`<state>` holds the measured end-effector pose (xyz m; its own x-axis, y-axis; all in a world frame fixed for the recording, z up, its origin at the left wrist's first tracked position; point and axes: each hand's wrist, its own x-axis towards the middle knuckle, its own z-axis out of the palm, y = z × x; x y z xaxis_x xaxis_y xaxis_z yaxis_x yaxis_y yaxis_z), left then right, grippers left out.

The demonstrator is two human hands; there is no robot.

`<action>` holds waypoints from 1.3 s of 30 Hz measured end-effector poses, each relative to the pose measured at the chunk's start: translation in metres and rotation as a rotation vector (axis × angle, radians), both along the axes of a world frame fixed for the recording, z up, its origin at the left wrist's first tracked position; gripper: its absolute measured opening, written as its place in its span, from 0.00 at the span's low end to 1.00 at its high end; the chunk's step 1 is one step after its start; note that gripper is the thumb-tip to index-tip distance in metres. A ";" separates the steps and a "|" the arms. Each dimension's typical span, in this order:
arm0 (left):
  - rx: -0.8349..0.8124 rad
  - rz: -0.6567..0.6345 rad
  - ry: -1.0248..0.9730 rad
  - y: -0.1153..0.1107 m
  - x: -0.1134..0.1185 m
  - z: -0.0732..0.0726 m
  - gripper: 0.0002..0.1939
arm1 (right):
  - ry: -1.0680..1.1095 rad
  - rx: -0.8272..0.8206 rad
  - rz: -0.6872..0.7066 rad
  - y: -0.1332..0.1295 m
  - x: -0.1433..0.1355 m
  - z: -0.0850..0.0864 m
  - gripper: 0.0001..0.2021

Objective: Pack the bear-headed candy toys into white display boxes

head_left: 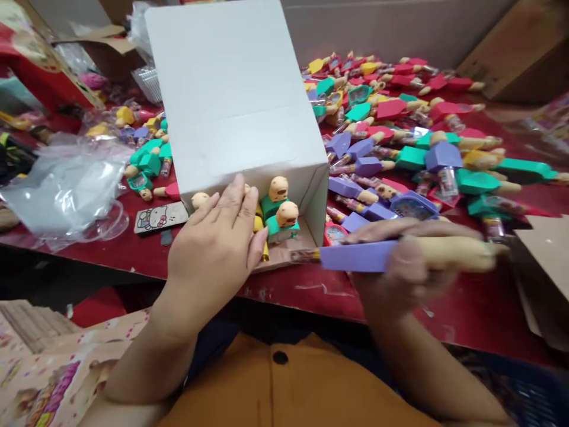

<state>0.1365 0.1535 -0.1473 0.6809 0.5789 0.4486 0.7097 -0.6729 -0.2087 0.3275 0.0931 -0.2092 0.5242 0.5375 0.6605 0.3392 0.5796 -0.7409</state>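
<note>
A white box (240, 95) stands on the red table with its open side facing me. Green toys (283, 222) and yellow ones with round tan animal heads stand inside, at its right and middle. My left hand (217, 237) lies flat over the toys at the box's left front, fingers stretched out; what is under the palm is hidden. My right hand (406, 267), blurred, is closed around a purple toy (358, 256) with a tan handle. This toy is held level to the right of the box opening, its clear tip near the box's front right corner.
Many red, green, purple and yellow toys (391, 110) are heaped right of the box, with more at its left. A Hello Kitty phone (162, 218) and clear plastic bags (66, 184) lie left. Cardboard boxes (524, 53) stand at the back right; printed cartons (53, 373) are at lower left.
</note>
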 end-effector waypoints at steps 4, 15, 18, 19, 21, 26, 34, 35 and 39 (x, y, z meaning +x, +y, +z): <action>0.000 -0.005 0.038 0.000 0.000 0.001 0.25 | -0.199 0.022 0.157 0.025 -0.022 -0.006 0.10; 0.078 -0.072 -0.008 0.002 0.000 -0.002 0.26 | -0.599 -0.018 -0.136 0.057 -0.044 -0.011 0.13; 0.116 -0.107 -0.008 0.005 -0.001 -0.002 0.26 | -0.640 -0.069 -0.126 0.051 -0.043 -0.013 0.15; 0.124 -0.131 -0.006 0.007 -0.003 -0.001 0.26 | -0.641 -0.093 -0.077 0.045 -0.039 -0.013 0.15; 0.129 -0.189 0.006 0.013 -0.008 -0.001 0.28 | -0.647 -0.131 -0.012 0.031 -0.020 -0.014 0.18; 0.064 -0.298 0.012 0.029 -0.035 -0.002 0.32 | -0.674 -0.307 -0.332 0.008 0.089 -0.017 0.09; -0.138 -0.252 -0.033 0.041 -0.063 -0.001 0.32 | -0.696 -1.105 -0.092 0.042 0.269 -0.011 0.04; -0.157 -0.245 -0.056 0.039 -0.063 -0.002 0.33 | -0.700 -1.154 -0.023 0.045 0.277 -0.013 0.03; -0.152 -0.238 -0.239 0.026 -0.063 -0.002 0.34 | -0.700 -1.112 0.007 0.049 0.283 -0.027 0.03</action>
<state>0.0733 0.1795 -0.1488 0.6910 0.4887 0.5327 0.5458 -0.8359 0.0588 0.6109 0.1417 -0.2361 0.2487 0.9686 -0.0055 0.8435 -0.2194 -0.4903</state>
